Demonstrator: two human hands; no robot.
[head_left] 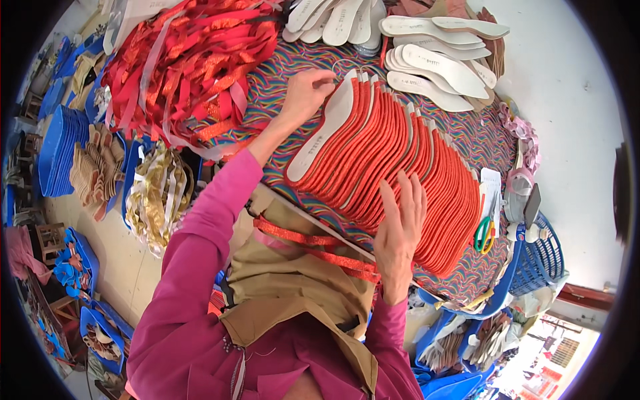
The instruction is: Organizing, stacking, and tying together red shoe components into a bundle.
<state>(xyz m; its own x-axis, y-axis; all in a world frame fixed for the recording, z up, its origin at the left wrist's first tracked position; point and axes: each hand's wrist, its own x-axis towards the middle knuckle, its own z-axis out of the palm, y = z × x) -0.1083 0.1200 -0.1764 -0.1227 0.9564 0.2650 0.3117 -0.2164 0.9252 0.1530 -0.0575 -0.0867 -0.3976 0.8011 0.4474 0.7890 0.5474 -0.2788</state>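
A long row of shoe insoles point(393, 160) with glittery red edging stands packed on edge across the table. The leftmost one point(323, 137) shows its pale face. My left hand point(308, 93) is by the narrow upper end of that insole, fingers bent and together; what they hold, if anything, I cannot make out. A thin wire or cord loop point(353, 65) lies just beyond its fingertips. My right hand point(400, 223) is spread with straight fingers over the row's near side. Glittery red strips point(300, 235) cross my brown apron, reaching toward my right wrist.
A heap of red ribbons point(187, 67) covers the table's far left. White insoles point(433, 63) are piled at the back. Green-and-yellow-handled scissors point(485, 233) lie at the row's right end. Blue bins point(63, 150) of shoe parts stand left; a blue basket point(539, 257) stands right.
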